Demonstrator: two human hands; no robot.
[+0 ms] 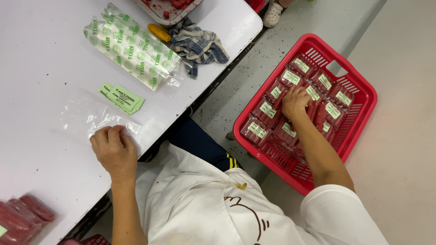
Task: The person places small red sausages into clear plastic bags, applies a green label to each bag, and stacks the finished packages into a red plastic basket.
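Hands (295, 102) on packets (268, 110), bag (86, 115)

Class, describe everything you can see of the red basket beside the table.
The red basket is plastic and rectangular, with slotted walls and a cut-out handle in its rim. It sits on the grey floor, right of the white table. It holds clear packs of red sausages with pale green labels. The right hand rests on the packs.
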